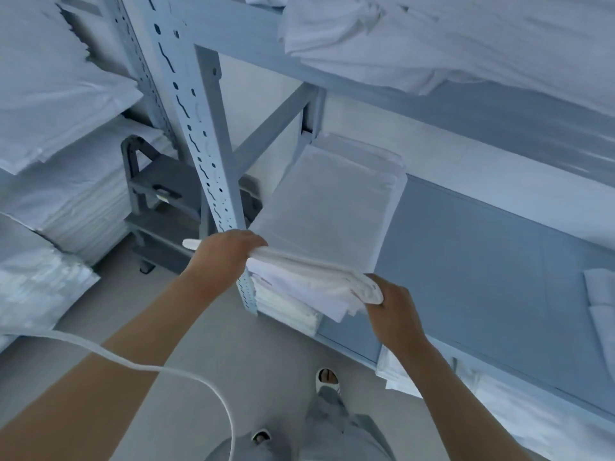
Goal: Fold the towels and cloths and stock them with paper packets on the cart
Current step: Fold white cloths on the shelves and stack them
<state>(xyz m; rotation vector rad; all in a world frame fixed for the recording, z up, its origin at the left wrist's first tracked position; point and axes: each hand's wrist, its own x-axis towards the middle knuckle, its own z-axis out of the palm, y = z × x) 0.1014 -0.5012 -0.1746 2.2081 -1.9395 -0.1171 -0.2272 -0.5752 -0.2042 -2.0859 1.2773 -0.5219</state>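
White, soft folded terry towel (309, 277) hangs between your left hand (229, 251), curled over its ten-o'clock end, and your right hand (387, 304), pinching its four-o'clock corner, at the grey metal shelf (466, 247) edge; it looks light and floppy, so support both ends.

We stand before a shelf (482, 261) whose left end carries a stack of folded towels (326, 201), right against the upright post (199, 128). Our left hand (226, 251) and right hand (396, 307) hold a folded towel (309, 277) between them over the shelf's front edge. Behind the post, on the floor (206, 327), stands a cart (163, 201). More linen (432, 38) lies on the shelf above.
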